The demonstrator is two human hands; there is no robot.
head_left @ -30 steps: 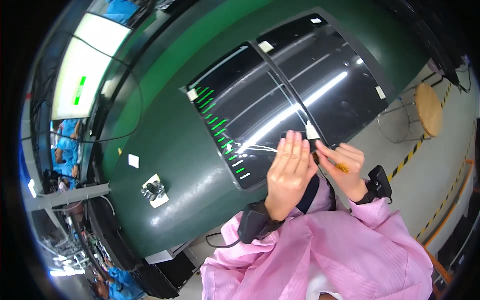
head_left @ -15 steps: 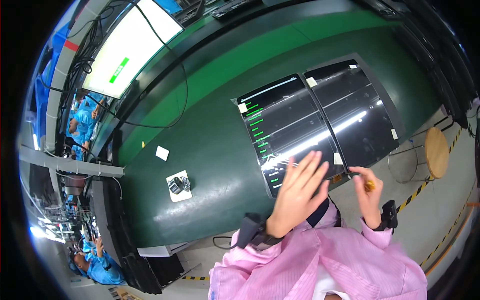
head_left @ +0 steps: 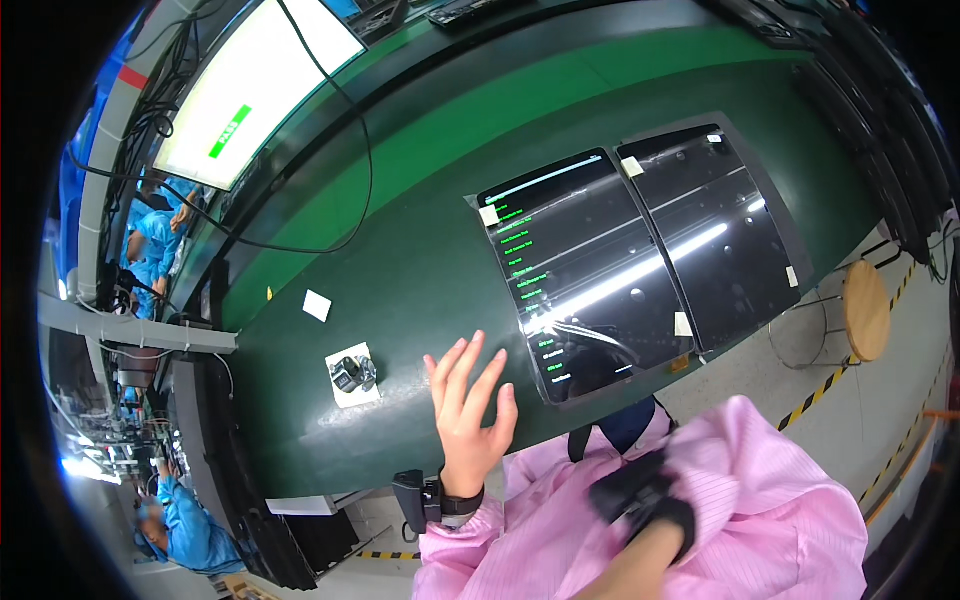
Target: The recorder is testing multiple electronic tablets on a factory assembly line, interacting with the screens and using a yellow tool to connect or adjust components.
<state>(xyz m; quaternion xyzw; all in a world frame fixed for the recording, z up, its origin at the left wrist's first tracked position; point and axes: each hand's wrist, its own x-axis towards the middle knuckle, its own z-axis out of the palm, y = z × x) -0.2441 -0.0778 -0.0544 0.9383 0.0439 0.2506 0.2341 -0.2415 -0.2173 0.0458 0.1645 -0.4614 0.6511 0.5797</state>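
My left hand (head_left: 470, 415) is raised over the front edge of the green table, fingers spread and holding nothing. It is nearest to a large tablet (head_left: 600, 250) whose dark screen is lit with a list of green text lines. Beside it on the right lies a second tablet (head_left: 720, 220) with a black, unlit screen. Both lie flat, with small pale stickers at their edges and a bright lamp reflection across them. My right hand (head_left: 630, 577) is drawn in against my pink-clothed body at the lower edge. It is partly cut off and blurred, so its fingers cannot be made out.
A small black device (head_left: 352, 374) sits on a white card at the table's left, near a white square of paper (head_left: 317, 306). A monitor (head_left: 260, 95) and a hanging black cable (head_left: 369, 180) are at upper left. A wooden stool (head_left: 866, 312) stands right. Co-workers in blue (head_left: 190, 525) are at left.
My left hand has moved left off the lit tablet. My right hand has left the tablets' near corner and come back toward my body.
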